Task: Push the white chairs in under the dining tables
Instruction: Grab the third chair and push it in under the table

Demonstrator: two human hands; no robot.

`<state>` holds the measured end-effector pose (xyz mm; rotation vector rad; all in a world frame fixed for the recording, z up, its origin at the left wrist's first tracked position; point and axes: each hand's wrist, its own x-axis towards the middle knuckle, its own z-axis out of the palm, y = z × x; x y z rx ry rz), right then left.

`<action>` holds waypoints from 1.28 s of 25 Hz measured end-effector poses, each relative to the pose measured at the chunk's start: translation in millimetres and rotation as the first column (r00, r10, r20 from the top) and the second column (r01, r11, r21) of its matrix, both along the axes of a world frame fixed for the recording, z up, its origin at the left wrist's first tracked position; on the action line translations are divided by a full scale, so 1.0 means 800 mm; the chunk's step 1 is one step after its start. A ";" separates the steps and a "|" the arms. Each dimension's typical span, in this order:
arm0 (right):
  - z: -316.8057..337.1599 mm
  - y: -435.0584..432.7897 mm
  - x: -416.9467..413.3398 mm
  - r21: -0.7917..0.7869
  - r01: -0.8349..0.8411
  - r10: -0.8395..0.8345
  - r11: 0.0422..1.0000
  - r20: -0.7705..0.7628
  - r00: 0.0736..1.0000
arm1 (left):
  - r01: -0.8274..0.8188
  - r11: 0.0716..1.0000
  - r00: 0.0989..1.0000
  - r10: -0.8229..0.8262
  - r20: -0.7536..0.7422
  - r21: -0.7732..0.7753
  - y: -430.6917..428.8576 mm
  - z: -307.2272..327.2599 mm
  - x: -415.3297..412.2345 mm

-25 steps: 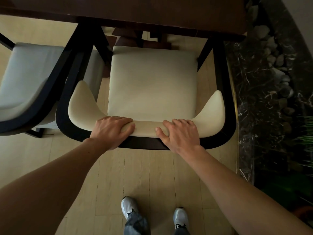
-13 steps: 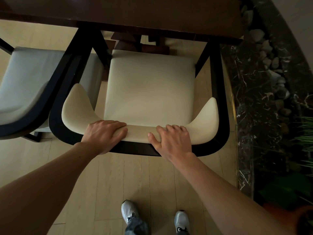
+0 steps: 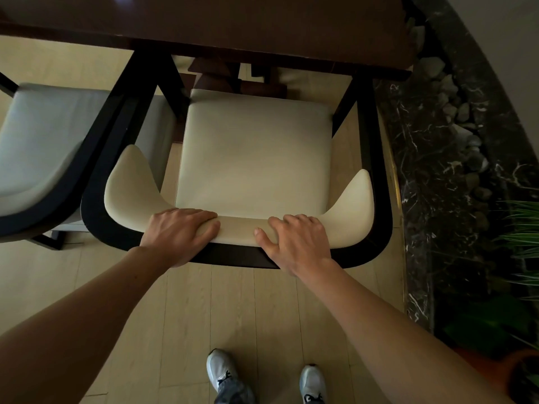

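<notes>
Since a second ago little has shifted: left hand (image 3: pixel 178 236) and right hand (image 3: pixel 294 243) still clasp the white chair (image 3: pixel 253 153) backrest, its seat short of the bench (image 3: pixel 233 27).

Bare forearms (image 3: pixel 87 322) — white lace-up sneakers (image 3: pixel 221 371), grey mottled trouser cuffs (image 3: pixel 233 393).

Pale plank flooring (image 3: pixel 233 310) is running toward the viewer, catching soft light. On the right a dark marble border (image 3: pixel 437 170) with white veins is curving away, holding grey pebbles (image 3: pixel 463 112). Green plant leaves (image 3: pixel 522 228) are reaching in from the right edge.
</notes>
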<state>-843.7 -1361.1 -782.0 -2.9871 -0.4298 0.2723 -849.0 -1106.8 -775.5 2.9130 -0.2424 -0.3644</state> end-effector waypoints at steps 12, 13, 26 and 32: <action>-0.001 -0.007 -0.002 -0.011 -0.047 0.047 0.999 -0.004 0.999 | 0.009 1.000 0.999 -0.010 0.051 0.003 -0.007 -0.003 -0.010; 0.000 -0.009 -0.005 -0.009 -0.051 0.051 0.999 -0.005 0.999 | 0.003 1.000 0.998 -0.003 0.057 0.000 -0.009 -0.003 -0.013; 0.000 -0.024 -0.017 0.035 -0.053 0.054 0.998 -0.025 0.998 | -0.049 0.999 0.998 0.050 0.029 -0.009 -0.024 0.003 -0.031; 0.000 -0.023 -0.013 0.043 -0.050 0.053 0.998 -0.072 0.996 | -0.018 1.000 1.000 0.018 -0.004 -0.020 -0.022 0.003 -0.025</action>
